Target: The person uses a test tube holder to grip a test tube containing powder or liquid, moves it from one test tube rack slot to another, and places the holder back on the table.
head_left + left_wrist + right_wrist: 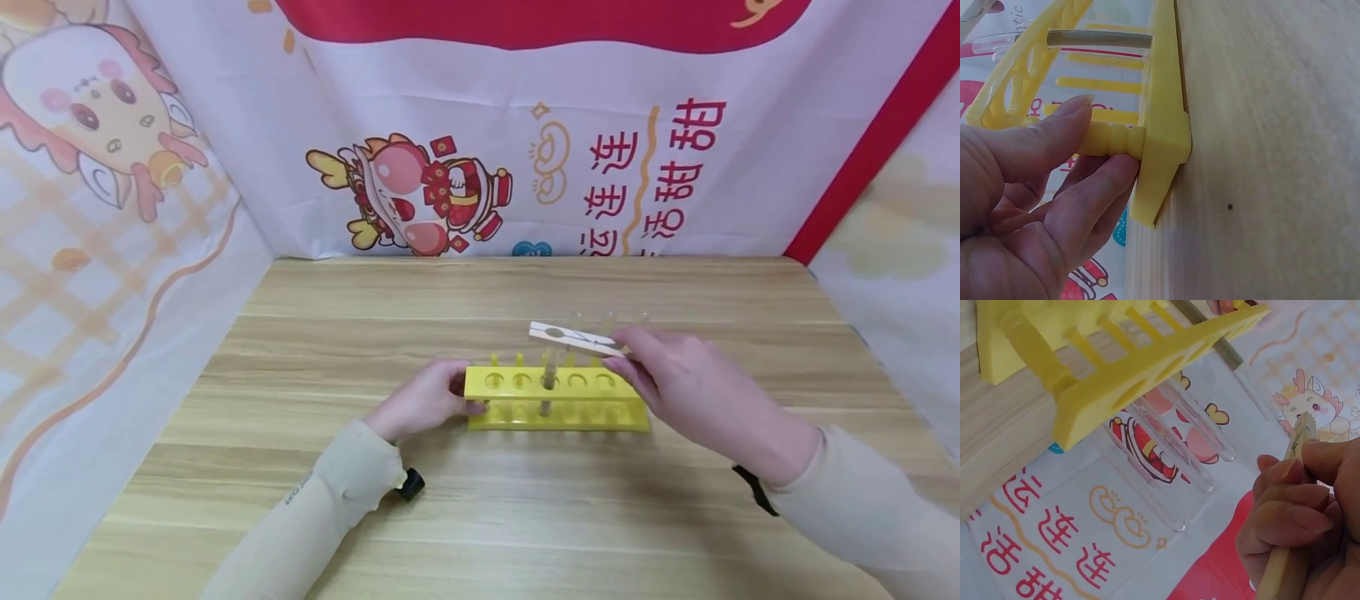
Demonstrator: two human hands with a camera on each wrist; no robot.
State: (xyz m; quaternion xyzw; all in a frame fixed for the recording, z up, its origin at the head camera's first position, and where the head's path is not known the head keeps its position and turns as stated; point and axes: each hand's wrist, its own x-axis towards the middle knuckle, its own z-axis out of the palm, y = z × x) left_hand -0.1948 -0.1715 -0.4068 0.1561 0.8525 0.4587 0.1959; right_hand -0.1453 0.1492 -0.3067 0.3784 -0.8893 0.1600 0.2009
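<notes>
Beige sleeves (315, 508) are nearest; our left grip (429, 400) holds the yellow test-tube rack (562, 396), our right grip (697, 383) pinches the wooden clamp (583, 338) near the grey-filled tube (551, 372) standing there. We should steady the rack, align gently.

Left arm (322, 504): light-sleeved, reaching forward and inward from the lower left in the head view.
Left wrist (384, 423): bare past the cuff.
Left hand (429, 400): thumb (1041, 134) and bent fingers (1085, 206) gripping in a pinch.
Right arm (862, 500): light-sleeved, slanting inward from the lower right.
Right hand (690, 371): raised, fingers (1285, 519) curled in a grip, thumb pressed near them.
</notes>
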